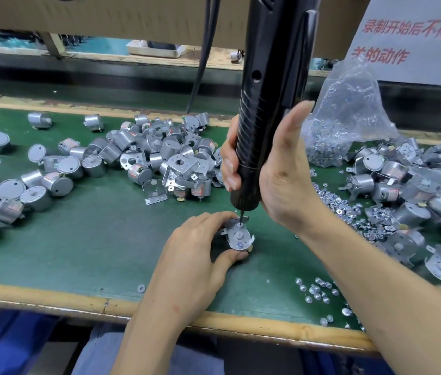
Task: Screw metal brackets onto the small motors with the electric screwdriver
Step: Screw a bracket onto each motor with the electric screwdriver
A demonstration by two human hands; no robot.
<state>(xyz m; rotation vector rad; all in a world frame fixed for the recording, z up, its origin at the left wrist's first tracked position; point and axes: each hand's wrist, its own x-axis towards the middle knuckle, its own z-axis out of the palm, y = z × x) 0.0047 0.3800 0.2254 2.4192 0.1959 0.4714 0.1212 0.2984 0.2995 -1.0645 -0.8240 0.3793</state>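
A small round silver motor [237,240] with a metal bracket [237,221] on top sits on the green mat near the front middle. My left hand [197,247] grips it, thumb at its near side and fingers curled over the far side. My right hand [276,169] grips the black electric screwdriver [265,104], held upright. Its bit [242,216] touches a screw at the far end of the bracket. A second screw shows on the near side of the motor face.
A heap of motors and brackets [159,155] lies behind and left. More bracketed motors [409,196] pile at the right. A clear bag of screws [341,125] stands behind my right hand, with loose screws [319,290] scattered at front right. The wooden table edge [78,301] runs in front.
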